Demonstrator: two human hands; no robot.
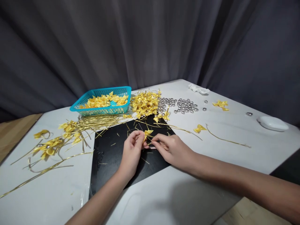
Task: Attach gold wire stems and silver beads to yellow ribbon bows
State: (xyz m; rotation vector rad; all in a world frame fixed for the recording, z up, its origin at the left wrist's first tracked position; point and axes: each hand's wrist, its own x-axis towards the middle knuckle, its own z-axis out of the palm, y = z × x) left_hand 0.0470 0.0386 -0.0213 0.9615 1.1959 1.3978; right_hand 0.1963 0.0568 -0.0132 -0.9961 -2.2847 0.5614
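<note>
Over a black mat (107, 168), my left hand (132, 151) pinches a small yellow ribbon bow (147, 133) between thumb and fingers. My right hand (174, 150) is just to its right, thumb and forefinger pressed together on a thin gold cord (150, 143) beside the bow. Fingers partly hide where the cord meets the bow. A narrow object (152, 147) with a light edge shows below the fingertips; I cannot make out what it is. Short gold cord scraps lie scattered on the mat.
Behind the mat stand a turquoise basket (100, 110) of yellow bows, a heap of bows (145, 103) and silver beads (186, 106). Gold cords (99, 122) lie to the left, with more bows (50, 147). A white oval object (273, 123) and white tissue (198, 89) are at the right.
</note>
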